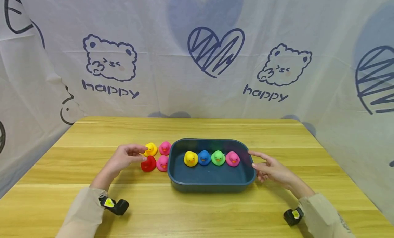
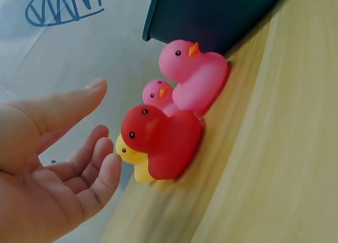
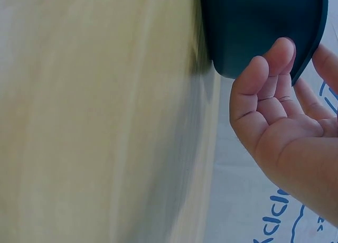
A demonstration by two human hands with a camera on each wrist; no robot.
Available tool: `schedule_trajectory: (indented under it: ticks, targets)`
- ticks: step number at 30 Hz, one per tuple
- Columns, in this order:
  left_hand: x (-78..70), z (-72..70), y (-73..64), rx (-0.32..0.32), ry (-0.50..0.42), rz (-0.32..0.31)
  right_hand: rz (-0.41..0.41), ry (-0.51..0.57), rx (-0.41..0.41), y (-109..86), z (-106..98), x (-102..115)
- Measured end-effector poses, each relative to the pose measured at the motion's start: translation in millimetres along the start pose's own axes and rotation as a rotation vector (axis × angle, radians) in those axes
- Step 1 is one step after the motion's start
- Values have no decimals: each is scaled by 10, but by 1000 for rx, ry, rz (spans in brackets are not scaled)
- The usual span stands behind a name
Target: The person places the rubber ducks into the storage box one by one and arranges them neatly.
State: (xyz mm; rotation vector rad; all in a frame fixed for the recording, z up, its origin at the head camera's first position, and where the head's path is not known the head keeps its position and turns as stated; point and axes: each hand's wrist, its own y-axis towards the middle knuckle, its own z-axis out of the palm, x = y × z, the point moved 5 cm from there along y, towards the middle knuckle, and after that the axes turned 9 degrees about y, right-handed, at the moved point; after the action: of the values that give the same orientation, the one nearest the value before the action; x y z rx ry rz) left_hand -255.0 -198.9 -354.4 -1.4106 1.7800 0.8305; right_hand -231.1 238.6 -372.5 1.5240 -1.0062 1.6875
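My left hand (image 1: 127,156) hovers at the left group of rubber ducks, fingers and thumb apart with nothing held. Nearest it are a red duck (image 1: 148,163) and a yellow duck (image 1: 150,149). Two pink ducks, one at the back (image 1: 165,148) and one in front (image 1: 162,163), sit between these and the dark blue-green bin (image 1: 212,188). Inside the bin stand a yellow duck (image 1: 191,159), a blue duck (image 1: 204,158), a green duck (image 1: 218,158) and a pink duck (image 1: 232,159) in a row. My right hand (image 1: 272,170) touches the bin's right rim with index finger and thumb.
Everything stands on a wood-grain table (image 1: 212,214). Behind it hangs a pale curtain (image 1: 172,94) printed with bears and hearts. Each wrist carries a small black camera, the left one (image 1: 118,206) and the right one (image 1: 293,216) both close above the table.
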Motion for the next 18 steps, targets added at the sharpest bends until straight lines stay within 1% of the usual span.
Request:
schedule_trajectory:
  ticks: [3,8,10,13,18]
  targets:
    - [25,22,-2,48,-10,-8,1,0,0,-1,-4,-3]
    - [55,79,8,161,-33,5,2,-5,-3,-4,-14,-7]
    - [66,97,16,194,-39,8,3,-5,-4,-3,-16,-8]
    - [86,113,35,214,-26,-3,3,-6,-4,-2,-16,-7]
    - [115,130,58,214,9,-2,-3,-4,1,2,-5,0]
